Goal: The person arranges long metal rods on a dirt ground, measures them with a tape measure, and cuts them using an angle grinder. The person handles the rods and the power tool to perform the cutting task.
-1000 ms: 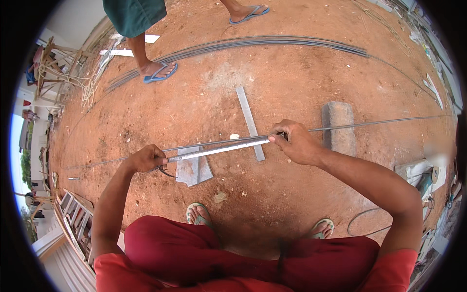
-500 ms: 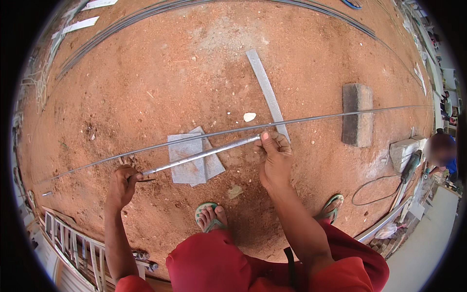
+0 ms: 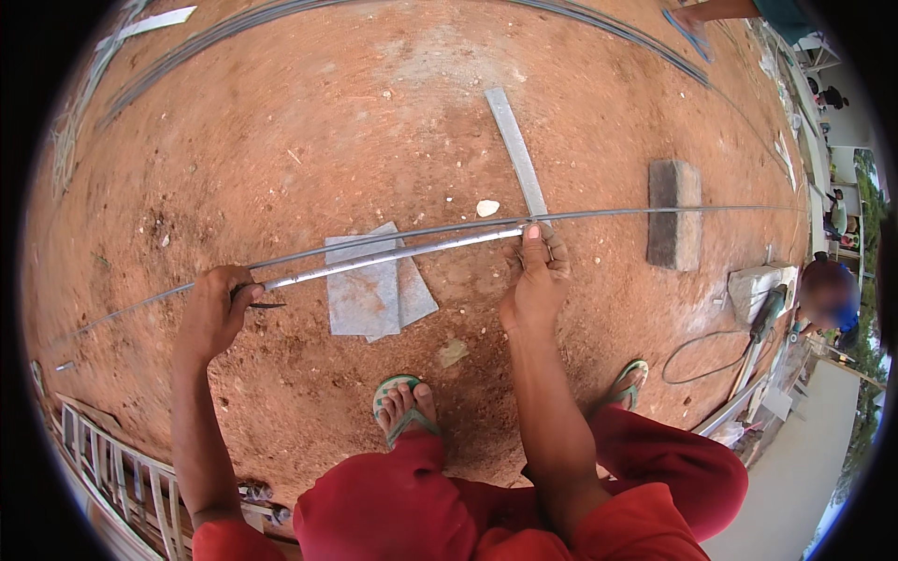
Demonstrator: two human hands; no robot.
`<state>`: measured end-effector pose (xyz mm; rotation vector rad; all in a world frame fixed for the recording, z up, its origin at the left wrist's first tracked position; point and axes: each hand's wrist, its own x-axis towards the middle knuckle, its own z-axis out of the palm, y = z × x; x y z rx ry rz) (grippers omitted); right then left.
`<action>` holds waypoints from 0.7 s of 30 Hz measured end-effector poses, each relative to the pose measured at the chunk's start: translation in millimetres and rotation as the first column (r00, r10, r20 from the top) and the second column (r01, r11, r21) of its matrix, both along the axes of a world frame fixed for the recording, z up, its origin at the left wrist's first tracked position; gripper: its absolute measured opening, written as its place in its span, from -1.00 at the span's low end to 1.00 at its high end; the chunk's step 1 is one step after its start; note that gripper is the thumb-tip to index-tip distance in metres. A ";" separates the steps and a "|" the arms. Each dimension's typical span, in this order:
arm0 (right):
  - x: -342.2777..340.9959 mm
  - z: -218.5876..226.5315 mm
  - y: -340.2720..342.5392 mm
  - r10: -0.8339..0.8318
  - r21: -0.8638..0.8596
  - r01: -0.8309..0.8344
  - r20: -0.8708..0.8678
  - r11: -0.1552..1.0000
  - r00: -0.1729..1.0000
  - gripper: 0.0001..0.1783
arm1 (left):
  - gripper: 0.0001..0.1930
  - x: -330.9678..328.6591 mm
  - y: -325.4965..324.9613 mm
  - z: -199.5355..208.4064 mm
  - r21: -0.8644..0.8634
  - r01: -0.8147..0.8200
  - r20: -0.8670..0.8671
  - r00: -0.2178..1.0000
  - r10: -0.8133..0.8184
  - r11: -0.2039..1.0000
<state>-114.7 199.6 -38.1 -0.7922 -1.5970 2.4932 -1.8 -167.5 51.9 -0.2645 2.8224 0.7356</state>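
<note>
Head view looks straight down. Closest are the person's red trousers (image 3: 468,505) and green flip-flop sandals (image 3: 404,411) on the red dirt ground (image 3: 281,140).

Next come the hands. The left hand (image 3: 213,313) is curled shut around one end of a flat, shiny silver metal strip (image 3: 393,254). A small dark tool tip (image 3: 267,305) pokes out beside that fist; I cannot tell what it is. The right hand (image 3: 535,280) pinches the other end of the strip with thumb and fingers pressed together. The strip is held just above two flat grey metal sheets (image 3: 369,285) lying on the dirt.

Just behind the strip runs a long thin grey steel rod (image 3: 655,211), lying across a grey concrete block (image 3: 675,213). Another flat silver bar (image 3: 516,150) lies past the right hand.

The strip looks light and thin, so it may bend in the middle. Its edges may be sharp. Holding both ends, like now, looks best.
</note>
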 end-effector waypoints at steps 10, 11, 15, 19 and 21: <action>-5.4 -8.8 0.4 -0.018 0.032 0.017 0.017 0.999 1.000 -0.81 | -0.77 -26.1 -5.7 11.4 -0.054 -0.053 0.324 0.944 0.068 0.997; -5.0 -7.2 -1.0 -0.013 0.035 0.013 0.011 0.999 1.000 -0.81 | -0.74 -23.7 -12.0 5.6 -0.029 -0.054 0.302 0.951 0.060 0.998; -5.5 -3.5 -1.7 0.005 0.076 -0.006 0.011 0.997 1.000 -0.83 | -0.58 -20.7 -22.0 -10.5 -0.015 -0.084 0.283 0.955 0.085 0.996; -7.0 0.4 -4.6 0.007 0.111 -0.005 -0.015 0.994 1.000 -0.82 | -0.51 -21.3 -20.7 -14.7 -0.019 -0.187 0.305 0.934 0.184 0.982; -7.4 -2.8 -2.4 0.020 0.105 -0.017 -0.027 0.994 0.999 -0.84 | -0.57 -29.4 -20.9 -8.5 -0.029 -0.182 0.389 0.904 0.178 0.983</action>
